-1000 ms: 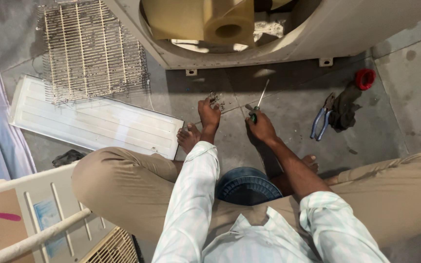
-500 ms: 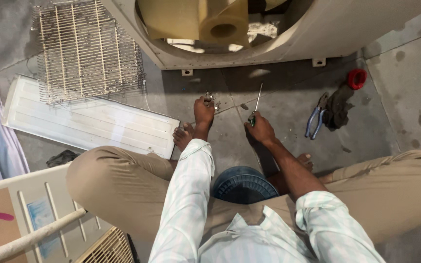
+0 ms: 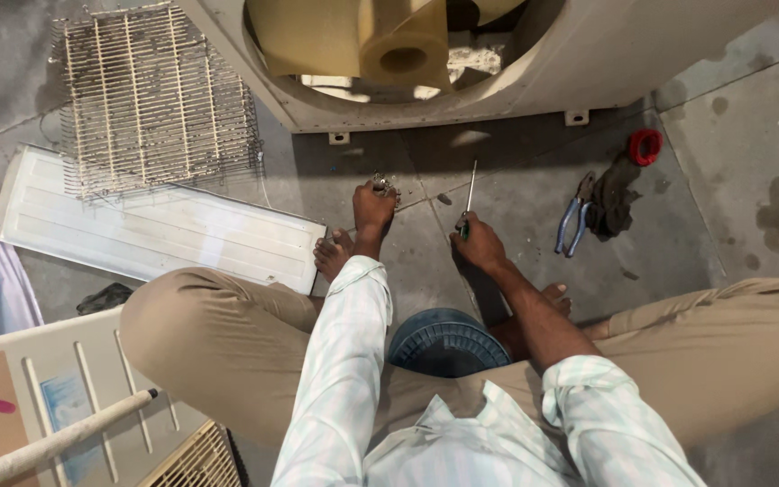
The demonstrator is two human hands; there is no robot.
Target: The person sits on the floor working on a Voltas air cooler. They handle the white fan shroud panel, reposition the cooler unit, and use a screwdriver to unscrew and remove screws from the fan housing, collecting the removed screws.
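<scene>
Setting: person sits on a grey concrete floor point(image 3: 516, 171), knees spread in tan trousers, facing a large cream metal fan housing point(image 3: 606, 54) at the top edge of the floor area.
Left hand point(image 3: 373, 206): reaches forward to the floor; fingers closed around a small cluster of metal screws point(image 3: 382, 185), held at the fingertips just in front of the housing's base.
Right hand point(image 3: 477, 243): fingers wrapped around the green handle of a thin steel-shaft screwdriver point(image 3: 468, 198); shaft points away from the person, towards the housing.
Screwdriver position: over the floor's middle, between the hands and the housing; cannot tell whether the tip touches the floor.
Hands, relation: near each other, apart, both ahead of the bare feet.
Housing interior: yellow-tan fan blade with round hub point(image 3: 403, 54) shows through the circular opening.
Right side of floor: blue-handled pliers point(image 3: 572, 221) lie just beside a dark crumpled rag point(image 3: 613, 194); a red ring-shaped roll of tape point(image 3: 646, 146) lies at the rag's far end.
Left side of floor: dusty rectangular wire grille point(image 3: 155, 99) rests partly on a long white ribbed plastic panel point(image 3: 155, 225).
Near left corner: cream slotted plastic cover point(image 3: 65, 379) with a pale wooden stick point(image 3: 56, 437) across it.
Between the knees: dark blue round lid point(image 3: 444, 343) on the floor.
</scene>
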